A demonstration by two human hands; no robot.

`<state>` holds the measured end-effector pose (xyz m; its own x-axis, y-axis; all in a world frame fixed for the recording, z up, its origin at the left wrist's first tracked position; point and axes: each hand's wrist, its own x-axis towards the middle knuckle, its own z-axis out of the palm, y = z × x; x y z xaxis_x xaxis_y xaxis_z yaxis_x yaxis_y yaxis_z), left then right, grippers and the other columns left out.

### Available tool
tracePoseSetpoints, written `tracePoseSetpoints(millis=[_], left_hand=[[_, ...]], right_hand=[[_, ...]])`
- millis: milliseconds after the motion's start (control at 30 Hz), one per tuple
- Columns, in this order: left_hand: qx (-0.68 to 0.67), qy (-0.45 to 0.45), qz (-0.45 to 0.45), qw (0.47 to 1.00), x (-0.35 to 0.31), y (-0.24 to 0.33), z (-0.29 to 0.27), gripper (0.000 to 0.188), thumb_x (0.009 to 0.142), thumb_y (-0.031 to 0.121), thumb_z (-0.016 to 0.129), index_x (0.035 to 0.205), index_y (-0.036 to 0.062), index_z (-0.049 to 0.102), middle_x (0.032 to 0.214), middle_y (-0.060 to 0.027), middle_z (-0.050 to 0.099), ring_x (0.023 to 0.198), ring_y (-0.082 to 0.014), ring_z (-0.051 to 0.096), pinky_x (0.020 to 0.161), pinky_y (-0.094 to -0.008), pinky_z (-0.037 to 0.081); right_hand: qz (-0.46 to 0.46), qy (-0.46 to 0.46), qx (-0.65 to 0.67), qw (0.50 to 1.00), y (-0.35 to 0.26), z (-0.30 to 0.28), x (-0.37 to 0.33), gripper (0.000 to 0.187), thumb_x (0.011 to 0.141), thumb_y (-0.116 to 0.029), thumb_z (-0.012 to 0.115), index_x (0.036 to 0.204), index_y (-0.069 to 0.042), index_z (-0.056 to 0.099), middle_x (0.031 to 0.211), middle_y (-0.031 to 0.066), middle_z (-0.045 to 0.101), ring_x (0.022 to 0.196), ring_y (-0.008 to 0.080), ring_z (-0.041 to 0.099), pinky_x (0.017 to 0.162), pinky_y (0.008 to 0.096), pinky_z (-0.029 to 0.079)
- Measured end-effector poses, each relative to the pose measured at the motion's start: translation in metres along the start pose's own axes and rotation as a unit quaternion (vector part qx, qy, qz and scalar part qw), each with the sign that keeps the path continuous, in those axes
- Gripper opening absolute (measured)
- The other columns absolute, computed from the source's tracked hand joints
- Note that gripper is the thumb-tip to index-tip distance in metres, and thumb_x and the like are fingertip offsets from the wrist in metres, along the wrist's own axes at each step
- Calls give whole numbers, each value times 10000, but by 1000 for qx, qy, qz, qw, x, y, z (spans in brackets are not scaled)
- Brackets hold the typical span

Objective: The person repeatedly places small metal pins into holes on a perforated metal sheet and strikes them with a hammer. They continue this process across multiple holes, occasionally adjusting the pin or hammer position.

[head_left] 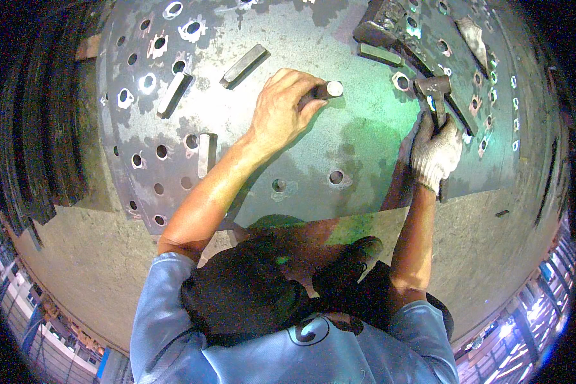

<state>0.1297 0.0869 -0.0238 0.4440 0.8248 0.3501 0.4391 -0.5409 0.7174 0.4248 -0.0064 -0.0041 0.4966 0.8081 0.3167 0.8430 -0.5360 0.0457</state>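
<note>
At frame centre the bare left hand [281,109] grips a steel punch [326,89] on the perforated plate [365,147], many holes already made, while the gloved right hand [434,152] clasps a hammer [432,86].

Perforated grey steel plate [281,147] lying on the concrete floor [96,262]

Three short rectangular grey metal bars [174,94] lie loose on the plate's left part among round punched holes; a fourth flat bar [379,54] lies near the top right beside a dark metal block [381,24].

Loose steel bars [173,94] lie on a perforated plate [365,137].
</note>
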Motion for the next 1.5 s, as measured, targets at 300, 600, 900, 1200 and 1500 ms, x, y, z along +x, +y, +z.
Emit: tracePoseSetpoints(millis=[300, 600, 900, 1200, 1500], left_hand=[[-23, 18, 3, 1000, 1, 3, -1, 480, 750, 237, 870, 1152, 40, 698, 1077, -131, 702, 1010, -313, 662, 890, -395, 535], [-107, 38, 0, 994, 0, 0, 5, 475, 775, 216, 866, 1182, 43, 694, 1105, -129, 704, 998, -290, 695, 850, -359, 564], [-214, 125, -95, 964, -10, -3, -8, 367, 898, 127, 774, 1239, 26, 679, 1171, -107, 695, 1049, -202, 680, 908, -321, 552], [-232, 211, -185, 931, -9, -1, -42, 309, 954, 142, 716, 1230, 7, 682, 1137, -86, 700, 997, -152, 655, 888, -286, 529], [-99, 34, -20, 994, 1, 5, -5, 524, 749, 243, 886, 1194, 43, 693, 1153, -121, 691, 1040, -268, 680, 891, -364, 553]], right_hand=[[4, -4, 26, 1000, 4, -3, 0, 478, 909, -454, 687, 1144, -39, 661, 997, 220, 701, 939, 424, 669, 796, 506, 536], [8, -105, 27, 994, 22, -21, 3, 444, 953, -467, 619, 1028, -33, 666, 930, 248, 705, 836, 440, 674, 750, 496, 527], [249, -329, 571, 710, -48, -106, -29, 354, 1039, -370, 560, 1154, -36, 571, 654, -3, 502, 477, 104, 455, 429, 275, 365], [190, -326, 522, 765, -45, -91, -36, 442, 1034, -463, 536, 1168, -49, 610, 645, -16, 500, 479, 93, 465, 422, 281, 372], [137, -296, 505, 799, -58, -88, -56, 303, 1046, -363, 554, 1094, -72, 625, 656, -25, 504, 497, 65, 460, 433, 261, 359]])
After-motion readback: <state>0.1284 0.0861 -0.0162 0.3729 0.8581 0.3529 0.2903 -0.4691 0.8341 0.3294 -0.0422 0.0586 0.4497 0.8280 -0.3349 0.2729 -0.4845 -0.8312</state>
